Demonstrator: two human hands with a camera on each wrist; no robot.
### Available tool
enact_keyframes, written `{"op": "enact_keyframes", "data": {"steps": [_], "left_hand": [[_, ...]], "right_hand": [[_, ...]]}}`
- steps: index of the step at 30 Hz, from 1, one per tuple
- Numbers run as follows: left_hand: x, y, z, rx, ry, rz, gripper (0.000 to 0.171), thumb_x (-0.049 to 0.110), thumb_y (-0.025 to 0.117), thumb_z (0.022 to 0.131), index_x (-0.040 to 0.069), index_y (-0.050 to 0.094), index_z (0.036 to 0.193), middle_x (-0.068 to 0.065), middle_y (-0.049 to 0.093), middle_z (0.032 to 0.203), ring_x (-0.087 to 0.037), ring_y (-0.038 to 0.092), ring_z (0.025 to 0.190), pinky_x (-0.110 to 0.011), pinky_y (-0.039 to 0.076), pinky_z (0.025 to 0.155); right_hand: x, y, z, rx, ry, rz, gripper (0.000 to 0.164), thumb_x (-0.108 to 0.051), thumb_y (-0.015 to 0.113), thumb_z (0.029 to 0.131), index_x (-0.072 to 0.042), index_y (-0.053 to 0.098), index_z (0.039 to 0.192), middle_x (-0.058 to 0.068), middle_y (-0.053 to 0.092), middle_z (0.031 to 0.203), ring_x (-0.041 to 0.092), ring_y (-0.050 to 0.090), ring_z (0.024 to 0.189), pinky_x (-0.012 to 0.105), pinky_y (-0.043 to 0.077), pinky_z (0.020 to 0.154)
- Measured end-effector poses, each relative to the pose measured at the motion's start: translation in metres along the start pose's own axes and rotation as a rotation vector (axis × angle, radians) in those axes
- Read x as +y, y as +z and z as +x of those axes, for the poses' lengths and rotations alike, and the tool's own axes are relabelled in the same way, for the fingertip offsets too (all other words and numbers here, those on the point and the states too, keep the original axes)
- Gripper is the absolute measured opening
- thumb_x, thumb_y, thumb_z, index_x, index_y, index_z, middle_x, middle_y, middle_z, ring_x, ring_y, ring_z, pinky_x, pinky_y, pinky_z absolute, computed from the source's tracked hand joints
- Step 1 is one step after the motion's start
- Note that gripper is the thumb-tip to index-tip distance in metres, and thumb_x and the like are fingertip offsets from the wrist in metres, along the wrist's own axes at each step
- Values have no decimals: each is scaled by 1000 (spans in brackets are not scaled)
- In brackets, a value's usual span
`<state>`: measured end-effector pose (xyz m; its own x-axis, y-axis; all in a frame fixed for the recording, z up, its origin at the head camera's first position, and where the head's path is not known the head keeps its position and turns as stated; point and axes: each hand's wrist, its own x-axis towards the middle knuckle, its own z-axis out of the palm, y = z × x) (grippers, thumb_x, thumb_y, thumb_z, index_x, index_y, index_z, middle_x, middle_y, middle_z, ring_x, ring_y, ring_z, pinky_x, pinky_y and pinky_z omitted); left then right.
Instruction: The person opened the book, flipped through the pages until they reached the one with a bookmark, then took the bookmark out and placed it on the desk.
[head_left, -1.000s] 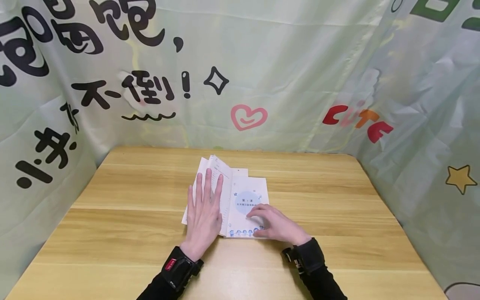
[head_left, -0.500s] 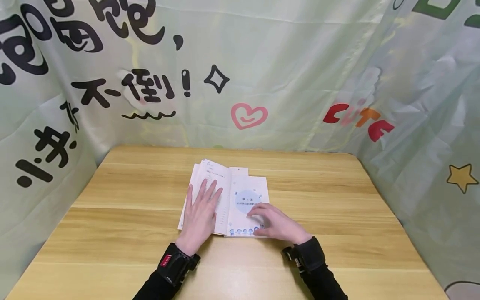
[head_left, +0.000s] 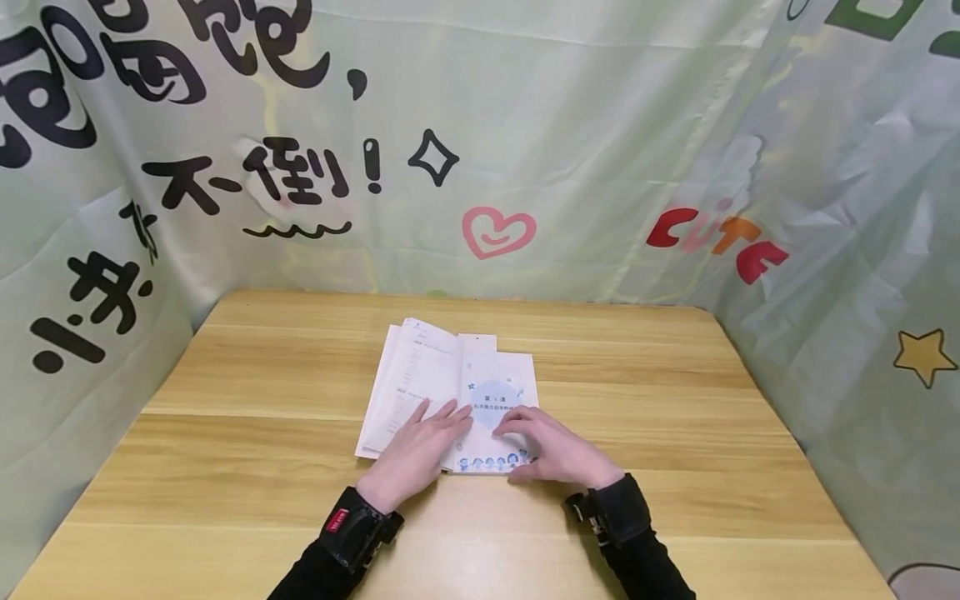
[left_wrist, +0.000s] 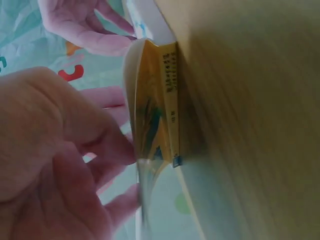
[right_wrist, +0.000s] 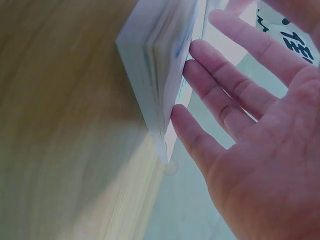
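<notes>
An open book point(head_left: 431, 367) lies on the table, printed text on its left page and a pale blue circle on its right page. Across the lower part, near the gutter, my left hand point(head_left: 422, 450) rests with its fingers spread. My right hand point(head_left: 558, 443) touches the lower right page with loosely bent fingertips. In the left wrist view the yellow spine point(left_wrist: 171, 95) shows printed characters, and the pages and cover on one side bow away from it. The right wrist view shows the thick page block point(right_wrist: 155, 60) and several fingertips point(right_wrist: 197, 49) against the page.
The wooden table point(head_left: 247, 367) extends around the book on all sides. Behind and beside it hangs a pale green printed cloth point(head_left: 570, 150) with black lettering and a pink heart. Each wrist wears a black strap point(head_left: 618, 510) with a camera.
My left hand first slides down and left as the left page flattens, then moves right to the gutter with its fingers turned rightward. The right hand stays in place.
</notes>
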<state>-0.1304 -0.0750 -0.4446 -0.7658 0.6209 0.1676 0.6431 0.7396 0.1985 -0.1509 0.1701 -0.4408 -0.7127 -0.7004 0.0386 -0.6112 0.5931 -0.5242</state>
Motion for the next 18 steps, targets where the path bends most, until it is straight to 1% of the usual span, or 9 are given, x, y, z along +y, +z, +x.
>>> {"op": "enact_keyframes", "data": {"steps": [3,6,8,12,18], "left_hand": [[1,1,-1,-13,-37,26,51,-3,60,82,3,57,132,-12,53,139,-28,41,131,-56,28,110],[3,0,-1,-3,-70,25,43,7,57,89,2,58,131,-12,53,139,-28,43,130,-55,29,110],[4,0,-1,8,-83,22,41,13,57,91,2,59,130,-12,54,138,-28,44,129,-55,30,110],[6,-1,-1,0,-100,13,44,20,60,91,1,57,131,-13,53,139,-29,44,129,-56,30,109],[7,-1,-1,-30,-111,10,57,32,66,87,1,54,134,-14,50,141,-29,40,132,-56,27,110]], "right_hand": [[0,0,0,2,5,5,56,-21,82,69,-8,64,120,6,55,123,25,47,119,48,41,103],[0,0,0,3,9,12,53,-19,82,70,-8,65,119,5,55,122,25,47,119,48,41,102],[0,0,0,4,9,16,52,-18,82,71,-8,65,118,5,55,122,25,47,119,48,41,102],[-1,1,0,5,2,10,53,-19,82,70,-7,65,118,6,54,122,25,47,119,48,41,102],[-1,1,0,-5,-2,-6,55,-20,82,69,-7,64,120,6,54,123,25,46,119,47,41,103]]}}
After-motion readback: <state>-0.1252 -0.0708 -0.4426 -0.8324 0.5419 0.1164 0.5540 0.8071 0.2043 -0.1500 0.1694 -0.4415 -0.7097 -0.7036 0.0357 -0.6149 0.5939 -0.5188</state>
